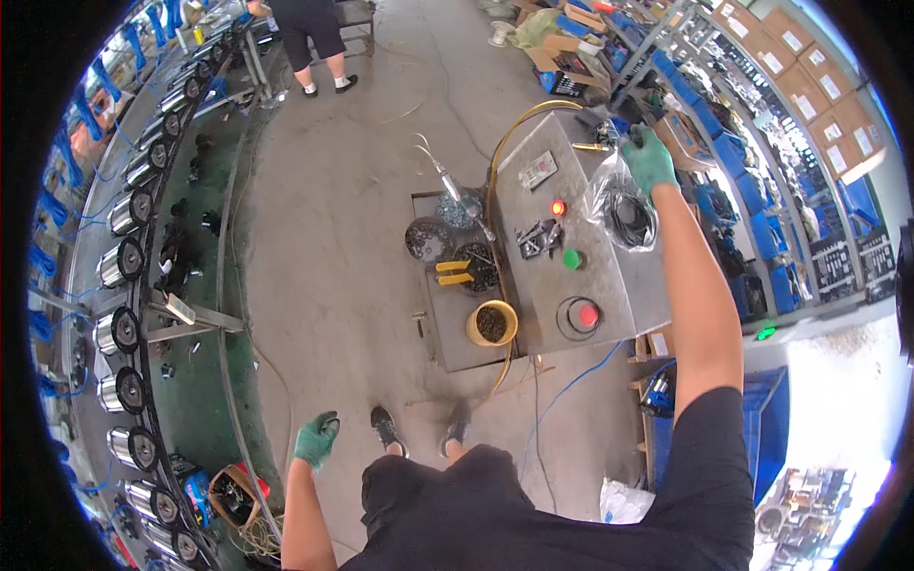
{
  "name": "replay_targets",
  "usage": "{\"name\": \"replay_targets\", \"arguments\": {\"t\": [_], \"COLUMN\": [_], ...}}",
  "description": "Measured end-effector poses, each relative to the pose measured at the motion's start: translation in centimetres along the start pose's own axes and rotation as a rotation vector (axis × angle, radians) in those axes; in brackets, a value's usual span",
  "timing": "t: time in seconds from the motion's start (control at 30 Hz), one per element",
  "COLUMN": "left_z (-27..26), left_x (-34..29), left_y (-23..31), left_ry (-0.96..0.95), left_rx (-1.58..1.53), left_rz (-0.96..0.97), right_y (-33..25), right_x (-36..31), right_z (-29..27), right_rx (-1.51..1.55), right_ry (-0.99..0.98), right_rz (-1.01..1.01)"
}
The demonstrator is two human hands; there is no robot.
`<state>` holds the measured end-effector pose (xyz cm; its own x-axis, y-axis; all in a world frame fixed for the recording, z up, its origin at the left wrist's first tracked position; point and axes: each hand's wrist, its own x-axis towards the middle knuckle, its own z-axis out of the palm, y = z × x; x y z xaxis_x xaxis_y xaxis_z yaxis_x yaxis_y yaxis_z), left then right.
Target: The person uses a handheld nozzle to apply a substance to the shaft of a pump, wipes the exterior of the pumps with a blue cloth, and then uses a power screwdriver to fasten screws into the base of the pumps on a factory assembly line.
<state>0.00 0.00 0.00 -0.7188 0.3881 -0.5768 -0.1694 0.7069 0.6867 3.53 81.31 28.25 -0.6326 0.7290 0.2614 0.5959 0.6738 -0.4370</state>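
While the right hand (649, 159) pinches a clear plastic bag (621, 205) of black rings closed-fingered above the far end of the steel control box (543, 285), left hand (316, 440) curled loosely, empty, well clear of it; best kept gripped high, lowered slowly past the buttons.

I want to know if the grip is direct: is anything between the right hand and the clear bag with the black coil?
Nothing visible. The right hand, in a green glove, pinches the top of the clear plastic bag directly, and the bag hangs over the metal control box.
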Motion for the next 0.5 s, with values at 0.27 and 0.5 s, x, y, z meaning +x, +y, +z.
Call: {"name": "replay_targets", "arguments": {"t": [0.27,0.5], "left_z": [6.2,9.9], "left_x": [-14.2,-32.2], "left_y": [-5.0,-14.5], "left_ry": [0.291,0.383], "left_rx": [-0.218,-0.545], "left_rz": [-0.174,-0.818], "right_y": [3.9,3.8], "right_x": [14.5,17.5], "right_z": [7.1,7.5], "right_rx": [-0.344,-0.439], "right_ry": [-0.283,-0.437], "right_rz": [-0.034,-0.155]}}
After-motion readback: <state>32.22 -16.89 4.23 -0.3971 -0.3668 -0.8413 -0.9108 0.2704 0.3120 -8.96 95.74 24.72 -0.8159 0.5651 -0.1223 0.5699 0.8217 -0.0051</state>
